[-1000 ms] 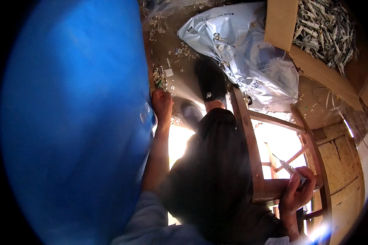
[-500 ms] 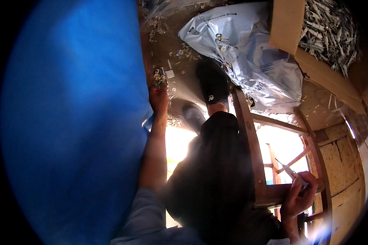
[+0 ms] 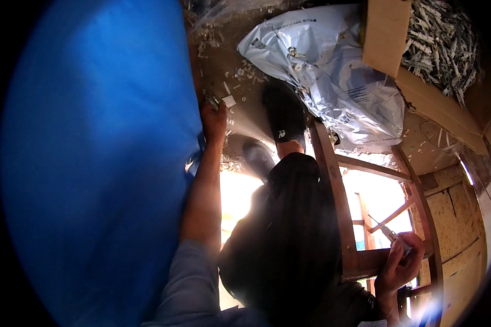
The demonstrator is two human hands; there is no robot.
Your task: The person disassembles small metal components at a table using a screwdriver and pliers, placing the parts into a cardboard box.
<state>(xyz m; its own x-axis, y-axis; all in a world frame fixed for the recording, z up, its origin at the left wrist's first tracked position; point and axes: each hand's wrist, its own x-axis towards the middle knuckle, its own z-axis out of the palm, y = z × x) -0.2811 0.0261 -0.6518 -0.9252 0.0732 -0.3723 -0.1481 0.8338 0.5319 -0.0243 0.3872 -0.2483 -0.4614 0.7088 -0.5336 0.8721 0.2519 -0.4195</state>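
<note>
Moved slightly farther since earlier frame: left hand. Near right: one right hand, gripping one slim-shafted tool, near one wooden frame. Far left: left hand at small parts, too many to count; unable to tell whether closed on any. Judged step: picking up parts; calls for secure pinch. Farther: one silvery-white bag; far right, one carton.

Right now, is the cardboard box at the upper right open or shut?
The cardboard box is open: its flap is turned outward, and many thin greyish strips show inside.
</note>
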